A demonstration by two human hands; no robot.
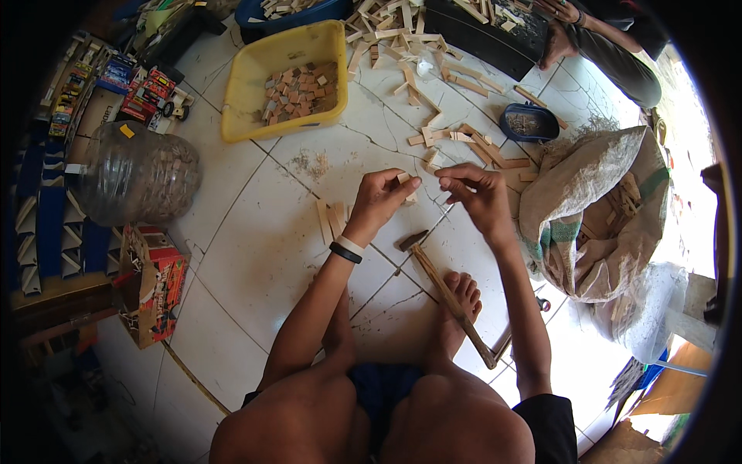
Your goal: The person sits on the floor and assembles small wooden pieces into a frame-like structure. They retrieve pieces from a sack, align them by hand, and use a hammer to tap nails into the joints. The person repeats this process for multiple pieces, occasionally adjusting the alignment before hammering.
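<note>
My left hand (375,201), with a white and a black band at its wrist, is closed on a small pale wood piece (403,178) above the tiled floor. Facing it, my right hand (481,197) has its thumb and fingertips pinched together; whatever they hold is too small to make out. Beneath my hands lies a hammer (450,301) with a long wooden handle, its head pointing away from me, beside my right foot. Several short wood strips (331,220) lie on the floor by my left wrist. Another light wood piece (431,161) is just beyond my hands.
A yellow tub (230,100) holds small wood squares. Left of it stands a clear plastic jar (116,182) of wood pieces, near a red box (158,286). Scattered sticks (386,31), a small dark tray (529,108) and an open sack (572,178) lie beyond and right. Another person sits far right.
</note>
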